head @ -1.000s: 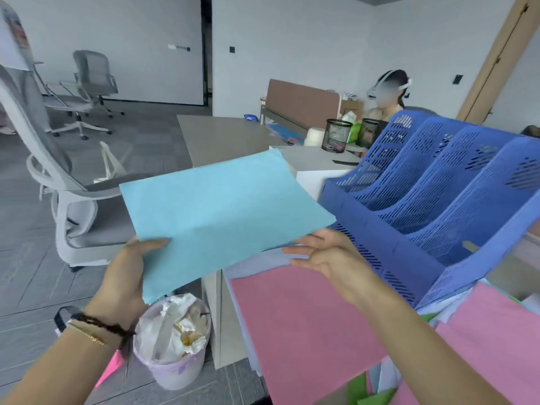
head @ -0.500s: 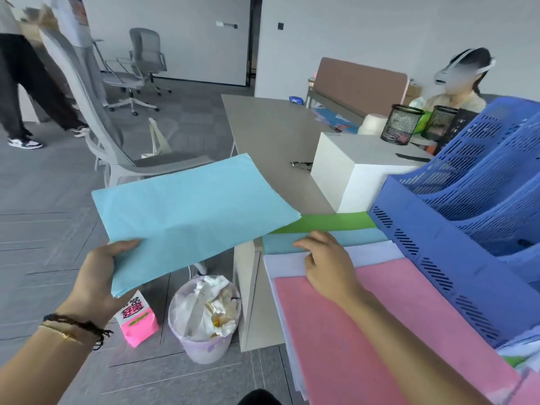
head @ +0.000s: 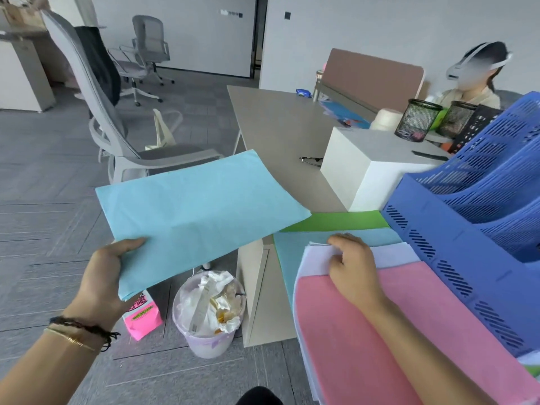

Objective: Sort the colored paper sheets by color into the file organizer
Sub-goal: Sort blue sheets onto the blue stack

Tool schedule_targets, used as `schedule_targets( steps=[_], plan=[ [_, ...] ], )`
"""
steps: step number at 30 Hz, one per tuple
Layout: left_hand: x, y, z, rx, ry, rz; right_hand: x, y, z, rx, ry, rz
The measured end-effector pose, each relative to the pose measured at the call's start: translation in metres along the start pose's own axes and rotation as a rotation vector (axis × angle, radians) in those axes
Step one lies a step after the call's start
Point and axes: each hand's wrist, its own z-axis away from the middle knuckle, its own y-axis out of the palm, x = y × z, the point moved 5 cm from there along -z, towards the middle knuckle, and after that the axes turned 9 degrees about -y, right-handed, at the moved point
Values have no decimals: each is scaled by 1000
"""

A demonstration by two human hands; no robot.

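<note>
Head view: left hand (head: 100,283) grips flat matte blue sheet (head: 198,211).

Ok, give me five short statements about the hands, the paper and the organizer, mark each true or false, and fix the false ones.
1. The left hand holds light blue paper clear of the desk. True.
2. The right hand grips a green sheet. False: its fingers curl at the white sheets lying above the pink sheet; the green sheet lies further back.
3. The blue file organizer stands right of the stack. True.
4. The pink sheet is already in the organizer. False: it lies on the desk stack.
5. The bin on the floor is empty. False: crumpled rubbish fills it.
</note>
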Motion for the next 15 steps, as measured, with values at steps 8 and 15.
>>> schedule_targets(
  steps=[8,15],
  plan=[
    [16,43,16,114,8,-93,7,-117,-14,-14,75,-386],
    [50,109,34,208,36,-294,-7,-178,-13,27,65,-346]
  ],
)
